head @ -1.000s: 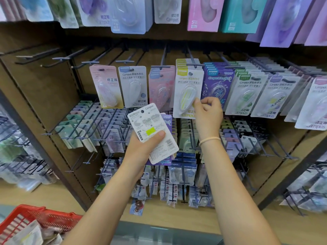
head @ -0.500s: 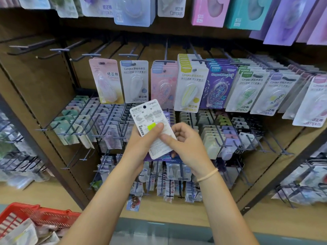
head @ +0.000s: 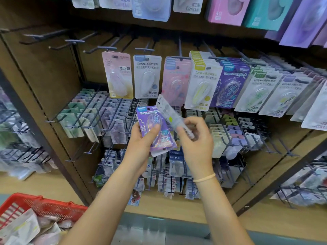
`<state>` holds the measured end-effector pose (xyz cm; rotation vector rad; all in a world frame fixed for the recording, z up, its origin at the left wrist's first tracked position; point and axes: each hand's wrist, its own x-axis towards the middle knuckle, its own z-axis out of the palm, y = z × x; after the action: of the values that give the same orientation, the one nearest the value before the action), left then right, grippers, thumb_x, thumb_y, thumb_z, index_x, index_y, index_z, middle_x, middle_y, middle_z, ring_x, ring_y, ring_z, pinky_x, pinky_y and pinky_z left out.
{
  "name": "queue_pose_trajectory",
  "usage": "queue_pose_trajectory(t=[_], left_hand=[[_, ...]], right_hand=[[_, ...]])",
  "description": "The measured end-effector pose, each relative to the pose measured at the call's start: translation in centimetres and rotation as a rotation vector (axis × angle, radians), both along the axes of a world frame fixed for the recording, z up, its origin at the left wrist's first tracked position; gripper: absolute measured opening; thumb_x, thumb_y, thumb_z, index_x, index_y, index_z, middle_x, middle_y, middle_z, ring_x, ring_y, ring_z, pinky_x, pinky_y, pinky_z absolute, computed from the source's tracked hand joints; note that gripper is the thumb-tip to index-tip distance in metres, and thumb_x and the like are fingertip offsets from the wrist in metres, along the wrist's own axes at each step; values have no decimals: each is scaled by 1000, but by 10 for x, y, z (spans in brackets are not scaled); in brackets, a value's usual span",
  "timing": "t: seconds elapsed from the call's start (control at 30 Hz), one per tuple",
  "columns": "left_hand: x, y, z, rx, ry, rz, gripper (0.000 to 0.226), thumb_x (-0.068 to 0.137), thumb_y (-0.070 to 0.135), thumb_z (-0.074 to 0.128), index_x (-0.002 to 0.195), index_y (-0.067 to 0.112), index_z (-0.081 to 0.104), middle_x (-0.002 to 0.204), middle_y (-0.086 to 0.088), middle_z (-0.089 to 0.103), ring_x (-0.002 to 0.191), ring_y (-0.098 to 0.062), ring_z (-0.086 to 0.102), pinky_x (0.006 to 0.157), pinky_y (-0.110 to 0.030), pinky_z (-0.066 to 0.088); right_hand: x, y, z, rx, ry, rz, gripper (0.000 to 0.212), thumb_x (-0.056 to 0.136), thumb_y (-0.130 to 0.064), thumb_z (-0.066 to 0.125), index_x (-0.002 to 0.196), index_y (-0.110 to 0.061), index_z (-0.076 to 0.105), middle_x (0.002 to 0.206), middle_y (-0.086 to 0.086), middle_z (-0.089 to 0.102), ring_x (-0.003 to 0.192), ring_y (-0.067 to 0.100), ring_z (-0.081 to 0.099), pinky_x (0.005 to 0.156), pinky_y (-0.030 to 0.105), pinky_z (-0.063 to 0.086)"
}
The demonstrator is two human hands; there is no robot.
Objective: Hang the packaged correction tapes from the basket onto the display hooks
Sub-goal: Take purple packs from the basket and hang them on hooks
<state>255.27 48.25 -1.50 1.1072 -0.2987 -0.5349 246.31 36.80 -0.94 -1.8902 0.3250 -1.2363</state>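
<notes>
left hand (head: 141,138) gripping purple pack (head: 155,131), thumb curled over its face, front toward camera. right hand (head: 196,138) pinching white pack (head: 172,117) by its lower end, tilted edge-on, just beside the purple one. both held before hooks (head: 180,50), below the hanging row (head: 203,82). red basket (head: 44,206) at lower left, holding more packs.

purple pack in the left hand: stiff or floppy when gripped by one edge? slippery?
The purple pack probably holds fairly stiff: it stays flat in the left hand, which holds only its lower part. Likely light, as thumb and fingers alone support it. The glossy blister may be slippery, so a grip on the card edge seems safer.
</notes>
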Motion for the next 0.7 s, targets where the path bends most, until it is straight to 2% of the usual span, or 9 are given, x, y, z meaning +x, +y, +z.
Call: queue_pose_trajectory(t=[0.07, 0.17, 0.27, 0.37, 0.43, 0.53, 0.6, 0.7], left_hand=[[0, 0, 2, -49, -3, 7, 56, 91, 27, 71, 139, 7, 48, 131, -15, 68, 112, -29, 71, 75, -33, 62], [2, 4, 3, -84, -41, 12, 62, 90, 27, 76, 141, 5, 49, 129, -16, 69, 113, -30, 71, 76, -31, 60], [9, 9, -4, -32, -56, 39, 51, 95, 14, 70, 141, 8, 51, 126, -13, 72, 113, -29, 71, 81, -33, 61], [14, 12, -9, 11, -53, 62, 49, 93, 10, 73, 138, 14, 53, 123, -7, 74, 113, -28, 71, 91, -43, 60], [15, 13, -9, 19, -80, 53, 58, 85, 17, 79, 136, 15, 54, 123, -6, 73, 114, -27, 70, 97, -47, 57], [13, 13, -5, 12, -117, 3, 57, 84, 15, 80, 135, 14, 54, 121, -4, 74, 112, -26, 72, 92, -44, 59], [10, 12, -1, -3, -149, -41, 47, 90, 8, 74, 133, 16, 54, 116, -1, 76, 108, -22, 73, 85, -37, 61], [4, 6, 8, -20, -197, -79, 48, 85, 15, 71, 130, 17, 55, 116, 1, 77, 108, -19, 73, 86, -33, 61]], right_hand=[[4, 11, -5, -94, 41, 69, 11, 86, -14, 74, 95, -14, 68, 104, -1, 64, 100, 9, 62, 86, 32, 52], [6, 21, -9, -126, 119, 164, 19, 88, -28, 69, 99, -14, 75, 119, -1, 65, 117, 7, 59, 101, 25, 46], [4, 18, -4, 6, 94, 202, 13, 94, -13, 65, 103, -11, 74, 109, -2, 71, 104, 10, 66, 92, 28, 52], [1, 14, 3, 121, 90, 203, 17, 95, -2, 64, 106, -13, 71, 103, -2, 73, 97, 9, 68, 86, 22, 52], [2, 12, 4, 134, 103, 143, 23, 93, -8, 70, 112, -20, 65, 110, -2, 68, 100, 6, 64, 85, 22, 51], [3, 10, 8, 309, 168, 151, 37, 89, -23, 76, 121, -20, 58, 113, 0, 63, 98, 7, 62, 83, 21, 52], [1, 9, 11, 450, 201, 244, 31, 89, -29, 73, 115, -16, 63, 111, 2, 70, 98, 15, 67, 85, 28, 56], [-5, 3, 12, 516, 139, 262, 19, 92, -24, 71, 106, -13, 65, 106, 3, 73, 94, 12, 70, 82, 28, 57]])
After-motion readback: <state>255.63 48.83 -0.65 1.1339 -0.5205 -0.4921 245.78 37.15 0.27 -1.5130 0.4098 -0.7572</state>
